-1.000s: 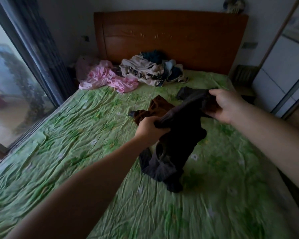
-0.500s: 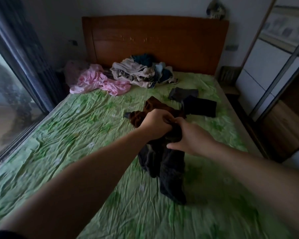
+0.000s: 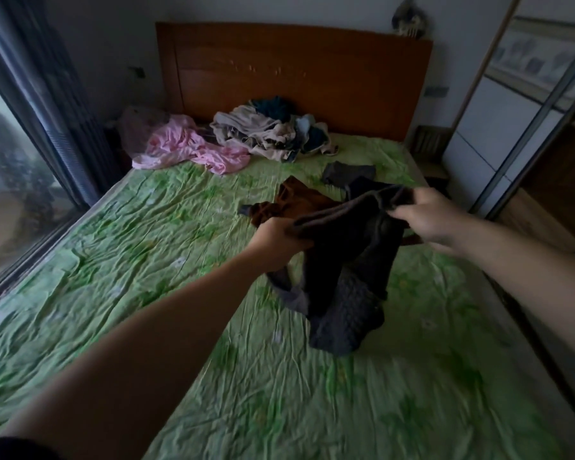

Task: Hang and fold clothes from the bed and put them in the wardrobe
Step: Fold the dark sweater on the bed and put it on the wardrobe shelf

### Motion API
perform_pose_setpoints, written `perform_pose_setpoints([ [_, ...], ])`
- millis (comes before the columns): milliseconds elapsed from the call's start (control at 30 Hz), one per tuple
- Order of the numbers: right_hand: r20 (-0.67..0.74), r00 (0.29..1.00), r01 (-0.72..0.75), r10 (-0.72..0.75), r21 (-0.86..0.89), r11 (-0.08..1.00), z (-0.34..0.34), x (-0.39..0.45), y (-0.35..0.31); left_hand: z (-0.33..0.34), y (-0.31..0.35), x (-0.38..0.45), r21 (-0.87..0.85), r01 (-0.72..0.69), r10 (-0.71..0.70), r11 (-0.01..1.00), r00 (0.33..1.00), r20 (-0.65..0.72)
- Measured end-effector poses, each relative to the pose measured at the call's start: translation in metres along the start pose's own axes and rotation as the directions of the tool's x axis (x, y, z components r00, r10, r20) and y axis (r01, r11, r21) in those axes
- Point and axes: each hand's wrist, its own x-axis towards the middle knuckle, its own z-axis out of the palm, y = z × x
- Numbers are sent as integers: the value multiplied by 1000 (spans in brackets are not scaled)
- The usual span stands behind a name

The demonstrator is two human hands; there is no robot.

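Observation:
A dark grey garment (image 3: 349, 277) hangs above the green bed sheet (image 3: 146, 260), stretched by its top edge between my hands. My left hand (image 3: 276, 240) grips its left end and my right hand (image 3: 425, 217) pinches its right end. Its lower part bunches down onto the sheet. Behind it lies a brown garment (image 3: 296, 204), and a small dark folded piece (image 3: 349, 172) rests further back. A pink garment (image 3: 186, 149) and a mixed pile of clothes (image 3: 273, 132) lie near the wooden headboard (image 3: 292, 71).
The wardrobe (image 3: 528, 134) with sliding doors stands to the right of the bed. A large window (image 3: 17, 174) with a dark curtain runs along the left side. A small bedside stand (image 3: 429, 147) sits between headboard and wardrobe.
My hands were close together on the bunched garment half a second ago; now they have pulled apart, my right hand moving right and up, spreading the top edge.

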Motion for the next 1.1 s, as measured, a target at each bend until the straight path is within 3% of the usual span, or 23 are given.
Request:
perform_pose_setpoints([
  [133, -30, 999, -26, 31, 164, 986, -20, -26, -5, -26, 37, -22, -124, -44, 38, 991, 998, -49],
  [367, -52, 995, 96, -87, 210, 973, -65, -110, -22, -39, 126, -90, 40, -212, 215, 976, 967, -138],
  [433, 15, 987, 154, -161, 221, 963, -78, -140, -29, -43, 150, -110, 52, -270, 275, 961, 948, -162],
  [567, 74, 966, 254, -246, -135, 958, -106, -182, -40, -50, 190, -148, 168, -348, 380, 922, 892, -242],
  [700, 86, 937, 347, -338, -325, 880, -126, -207, -44, -58, 203, -165, 186, -373, 413, 909, 866, -282],
  [1100, 155, 963, 267, -221, -431, 862, -125, -169, -6, -46, 156, -140, 385, -344, 426, 856, 893, -149],
])
